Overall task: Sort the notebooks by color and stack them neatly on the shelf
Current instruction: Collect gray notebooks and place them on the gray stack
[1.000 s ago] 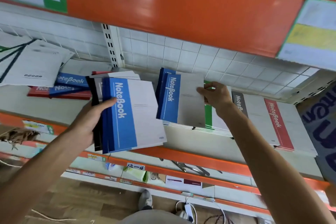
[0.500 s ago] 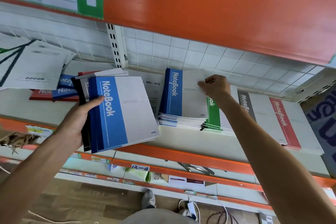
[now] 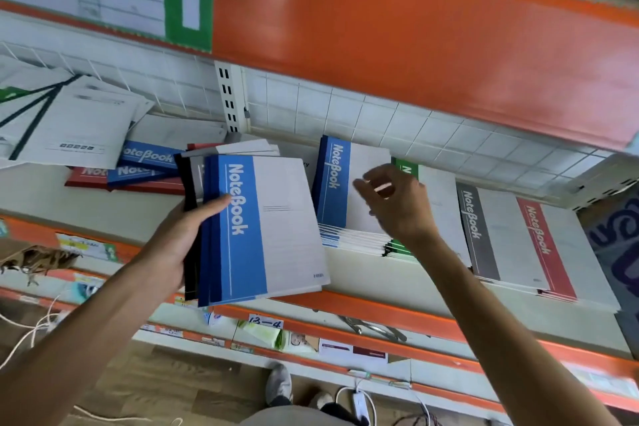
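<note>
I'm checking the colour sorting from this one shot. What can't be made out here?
- Head view: the green pile is mostly covered by the right hand and the blue pile.
- Notebooks behind the front blue one in the held bundle, gripped by the left hand: only edges show, count unclear.
- Red pile: half covered by the grey pile.

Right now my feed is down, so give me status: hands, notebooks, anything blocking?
Left hand grips mixed bundle, blue on top. Right hand open over blue stack, holding nothing. No obstruction visible.
</note>
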Demonstrator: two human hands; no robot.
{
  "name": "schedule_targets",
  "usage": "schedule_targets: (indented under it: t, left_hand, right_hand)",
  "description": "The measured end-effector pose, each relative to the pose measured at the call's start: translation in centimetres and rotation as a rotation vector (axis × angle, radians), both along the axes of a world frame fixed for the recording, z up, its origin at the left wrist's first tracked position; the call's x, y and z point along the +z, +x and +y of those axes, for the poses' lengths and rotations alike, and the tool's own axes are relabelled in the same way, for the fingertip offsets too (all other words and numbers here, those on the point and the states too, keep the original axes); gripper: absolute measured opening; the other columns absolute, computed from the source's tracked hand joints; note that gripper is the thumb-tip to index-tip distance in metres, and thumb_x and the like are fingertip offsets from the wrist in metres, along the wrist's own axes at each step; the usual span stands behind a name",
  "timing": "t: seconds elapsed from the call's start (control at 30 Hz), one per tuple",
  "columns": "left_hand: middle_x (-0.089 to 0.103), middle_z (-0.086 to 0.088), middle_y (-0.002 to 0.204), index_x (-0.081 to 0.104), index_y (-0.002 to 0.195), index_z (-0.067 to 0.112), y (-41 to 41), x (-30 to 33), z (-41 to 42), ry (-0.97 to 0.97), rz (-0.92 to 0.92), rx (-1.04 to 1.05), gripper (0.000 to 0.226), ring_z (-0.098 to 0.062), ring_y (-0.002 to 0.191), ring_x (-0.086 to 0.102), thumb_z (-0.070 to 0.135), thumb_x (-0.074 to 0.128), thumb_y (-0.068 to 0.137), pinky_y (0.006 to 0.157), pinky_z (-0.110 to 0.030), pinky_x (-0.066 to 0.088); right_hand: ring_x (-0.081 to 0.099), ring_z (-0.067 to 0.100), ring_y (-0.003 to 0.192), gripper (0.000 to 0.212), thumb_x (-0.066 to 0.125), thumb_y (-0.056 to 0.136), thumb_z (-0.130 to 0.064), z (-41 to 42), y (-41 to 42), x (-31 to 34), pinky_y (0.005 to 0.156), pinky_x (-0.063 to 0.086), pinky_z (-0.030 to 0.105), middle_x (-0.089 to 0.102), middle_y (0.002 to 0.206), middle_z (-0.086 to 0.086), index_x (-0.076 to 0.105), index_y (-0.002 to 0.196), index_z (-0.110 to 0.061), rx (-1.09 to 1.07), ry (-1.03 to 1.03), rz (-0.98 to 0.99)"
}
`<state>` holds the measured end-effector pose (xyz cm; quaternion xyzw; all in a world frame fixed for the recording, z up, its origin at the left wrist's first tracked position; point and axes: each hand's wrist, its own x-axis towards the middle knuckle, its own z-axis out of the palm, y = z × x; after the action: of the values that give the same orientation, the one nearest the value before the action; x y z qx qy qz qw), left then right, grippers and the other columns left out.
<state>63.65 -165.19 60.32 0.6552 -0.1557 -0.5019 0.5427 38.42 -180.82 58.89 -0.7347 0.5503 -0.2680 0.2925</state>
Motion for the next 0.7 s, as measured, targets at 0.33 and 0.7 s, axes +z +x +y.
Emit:
schedule_targets:
  t: [0.33,0.7]
  left_hand:
    - [0.076,0.003,0.094,0.067,0.105,0.026,-7.0,0.6,-0.8,-0.039,0.037,-0.062,0.029,-0.021,0.09,0.072,0.035,0.074,0.078,0.081,-0.038,0.054]
    - [0.076,0.002,0.097,0.067,0.107,0.025,-8.7,1.0,1.2,-0.051,0.021,-0.03,0.026,-0.02,0.09,0.072,0.027,0.073,0.082,0.079,-0.038,0.053]
  right_hand:
    - [0.061,0.015,0.064,0.02,0.086,0.077,-0.025,4.9,-2.2,0.1,0.054,0.053,0.023,0.071,0.073,0.006,0.072,0.083,-0.011,-0.024,0.439,-0.451]
    - [0.065,0.022,0.074,0.034,0.09,0.064,-0.026,3.5,-3.9,-0.6,0.071,0.05,0.04,0.072,0.081,0.008,0.07,0.084,-0.008,0.045,0.59,-0.542]
